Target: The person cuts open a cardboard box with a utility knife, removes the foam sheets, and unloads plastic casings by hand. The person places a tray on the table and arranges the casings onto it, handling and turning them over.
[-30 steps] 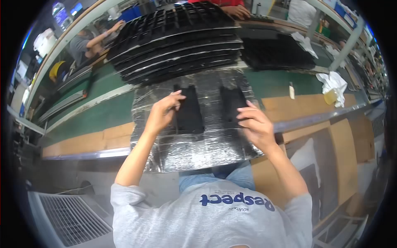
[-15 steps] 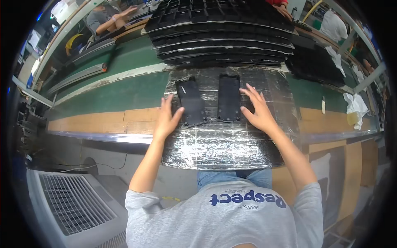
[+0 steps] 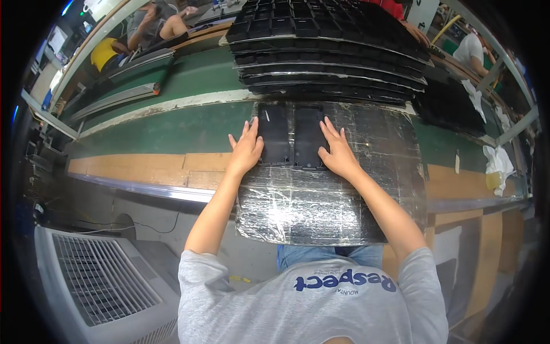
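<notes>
At twelve o'clock, the tray stack (image 3: 326, 80) could shift if bumped. Nearer, on slippery-looking foil sheet (image 3: 298, 209), two black plastic shells (image 3: 309, 137) could skew from uneven pushing: left hand (image 3: 246, 152), nine o'clock, and right hand (image 3: 340, 153), three o'clock, touch them, fingers spread.

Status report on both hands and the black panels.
Open left hand at left panel, open right hand at right panel. Narrow gap between. Black tray stack beyond.

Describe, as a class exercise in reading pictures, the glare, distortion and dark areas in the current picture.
Head view: bright glare streaks the foil-like mat; head view: wide-angle distortion bows the workbench; head view: the rim falls to black, and the two dark trays lose some detail.
</notes>
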The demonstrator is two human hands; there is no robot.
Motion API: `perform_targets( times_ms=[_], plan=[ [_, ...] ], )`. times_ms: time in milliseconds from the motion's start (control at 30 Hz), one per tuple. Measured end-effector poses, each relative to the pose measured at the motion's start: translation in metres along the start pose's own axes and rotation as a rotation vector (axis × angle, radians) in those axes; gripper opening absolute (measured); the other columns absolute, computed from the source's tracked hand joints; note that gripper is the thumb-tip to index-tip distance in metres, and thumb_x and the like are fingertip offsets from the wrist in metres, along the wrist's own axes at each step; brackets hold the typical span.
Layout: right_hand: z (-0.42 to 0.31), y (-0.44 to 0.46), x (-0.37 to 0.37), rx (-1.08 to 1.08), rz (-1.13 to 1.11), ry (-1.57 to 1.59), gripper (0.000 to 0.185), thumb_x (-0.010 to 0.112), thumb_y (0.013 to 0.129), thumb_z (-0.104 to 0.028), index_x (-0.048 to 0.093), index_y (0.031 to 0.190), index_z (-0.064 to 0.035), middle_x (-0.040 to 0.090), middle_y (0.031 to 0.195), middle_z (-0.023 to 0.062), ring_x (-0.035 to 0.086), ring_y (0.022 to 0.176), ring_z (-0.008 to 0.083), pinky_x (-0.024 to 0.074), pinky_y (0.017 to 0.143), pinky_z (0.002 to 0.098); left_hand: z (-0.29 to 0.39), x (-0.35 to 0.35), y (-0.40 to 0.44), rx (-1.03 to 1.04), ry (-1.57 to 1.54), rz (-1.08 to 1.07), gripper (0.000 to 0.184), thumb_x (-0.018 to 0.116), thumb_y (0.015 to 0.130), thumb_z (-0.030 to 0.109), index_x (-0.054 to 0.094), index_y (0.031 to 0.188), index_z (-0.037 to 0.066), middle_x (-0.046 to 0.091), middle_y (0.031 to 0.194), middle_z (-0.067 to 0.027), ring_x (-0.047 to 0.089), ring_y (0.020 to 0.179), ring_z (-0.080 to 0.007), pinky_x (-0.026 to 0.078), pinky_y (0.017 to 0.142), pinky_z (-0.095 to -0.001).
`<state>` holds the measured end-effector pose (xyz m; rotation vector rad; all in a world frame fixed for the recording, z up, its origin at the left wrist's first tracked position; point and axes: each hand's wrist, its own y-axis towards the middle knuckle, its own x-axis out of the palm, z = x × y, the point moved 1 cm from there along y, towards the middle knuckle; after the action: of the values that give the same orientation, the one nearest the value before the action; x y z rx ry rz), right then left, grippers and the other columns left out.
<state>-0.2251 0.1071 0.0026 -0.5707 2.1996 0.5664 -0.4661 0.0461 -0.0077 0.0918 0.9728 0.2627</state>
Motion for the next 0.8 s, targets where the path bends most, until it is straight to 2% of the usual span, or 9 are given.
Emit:
perform_targets(
  times_ms=[33, 133, 167, 267, 400, 533, 700, 800],
  plan=[
    [-0.001, -0.001, -0.001, -0.013, 0.015, 0.021, 0.058, 0.048, 0.079, -0.014, 0.028, 0.132, 0.0001, 0.020, 0.140, 0.0205, 0.029, 0.125, 0.0327, 0.0075, 0.108, 0.0430, -0.002, -0.003, 0.003, -0.001, -0.002, 0.003, 0.050, 0.045, 0.087, 0.020, 0.030, 0.133, 0.006, 0.037, 0.132, -0.0191, 0.022, 0.130, -0.0304, 0.009, 0.102, -0.0551],
    [-0.004, -0.005, -0.004, -0.028, 0.047, 0.069, 0.056, 0.049, 0.079, -0.015, 0.031, 0.131, -0.0016, 0.023, 0.139, 0.0185, 0.031, 0.124, 0.0321, 0.0082, 0.109, 0.0419, -0.003, -0.018, 0.015, 0.086, -0.171, 0.112, 0.039, 0.056, 0.080, 0.017, 0.051, 0.119, 0.009, 0.049, 0.120, -0.0138, 0.037, 0.119, -0.0292, 0.024, 0.099, -0.0474],
    [-0.006, -0.006, -0.005, -0.021, 0.062, 0.082, 0.054, 0.049, 0.080, -0.015, 0.033, 0.130, -0.0028, 0.024, 0.139, 0.0170, 0.031, 0.124, 0.0321, 0.0092, 0.109, 0.0414, 0.000, -0.020, 0.020, 0.085, -0.169, 0.104, 0.039, 0.056, 0.080, 0.017, 0.051, 0.119, 0.009, 0.049, 0.120, -0.0138, 0.037, 0.119, -0.0292, 0.024, 0.099, -0.0474],
    [-0.010, -0.007, -0.002, -0.017, 0.087, 0.112, 0.051, 0.050, 0.080, -0.016, 0.038, 0.128, -0.0051, 0.026, 0.139, 0.0139, 0.031, 0.124, 0.0319, 0.0111, 0.109, 0.0405, 0.023, -0.023, 0.033, 0.174, 0.192, 0.254, 0.029, 0.065, 0.071, 0.014, 0.063, 0.100, 0.013, 0.054, 0.103, -0.0071, 0.047, 0.101, -0.0266, 0.036, 0.086, -0.0379],
    [-0.004, -0.008, 0.000, -0.017, 0.149, 0.085, 0.045, 0.051, 0.081, -0.015, 0.044, 0.124, -0.0084, 0.029, 0.139, 0.0099, 0.031, 0.124, 0.0326, 0.0147, 0.108, 0.0404, 0.023, -0.008, 0.052, 0.262, 0.313, 0.316, 0.024, 0.066, 0.068, 0.011, 0.065, 0.092, 0.015, 0.053, 0.094, -0.0048, 0.048, 0.094, -0.0261, 0.039, 0.078, -0.0362],
    [-0.003, -0.011, 0.001, -0.017, 0.135, 0.082, 0.040, 0.052, 0.080, -0.016, 0.049, 0.120, -0.0099, 0.029, 0.139, 0.0076, 0.029, 0.125, 0.0364, 0.0198, 0.107, 0.0411, 0.015, 0.000, 0.067, 0.186, 0.314, 0.213, 0.016, 0.065, 0.068, 0.010, 0.063, 0.084, 0.012, 0.052, 0.096, -0.0057, 0.047, 0.097, -0.0273, 0.038, 0.078, -0.0382],
    [-0.002, -0.008, 0.003, 0.032, 0.109, 0.080, 0.036, 0.054, 0.080, -0.017, 0.054, 0.115, -0.0114, 0.030, 0.139, 0.0072, 0.027, 0.125, 0.0408, 0.0244, 0.104, 0.0422, 0.017, 0.002, 0.071, 0.200, 0.358, 0.175, 0.011, 0.062, 0.068, 0.007, 0.059, 0.078, 0.009, 0.050, 0.096, -0.0078, 0.045, 0.099, -0.0287, 0.037, 0.079, -0.0411],
    [-0.001, -0.010, 0.002, 0.037, 0.106, 0.082, 0.035, 0.054, 0.080, -0.017, 0.055, 0.114, -0.0115, 0.030, 0.139, 0.0072, 0.026, 0.125, 0.0420, 0.0268, 0.103, 0.0426, 0.021, 0.005, 0.072, 0.261, 0.580, 0.192, 0.011, 0.060, 0.070, 0.006, 0.056, 0.080, 0.008, 0.050, 0.096, -0.0099, 0.045, 0.097, -0.0307, 0.038, 0.078, -0.0421]
  ],
)
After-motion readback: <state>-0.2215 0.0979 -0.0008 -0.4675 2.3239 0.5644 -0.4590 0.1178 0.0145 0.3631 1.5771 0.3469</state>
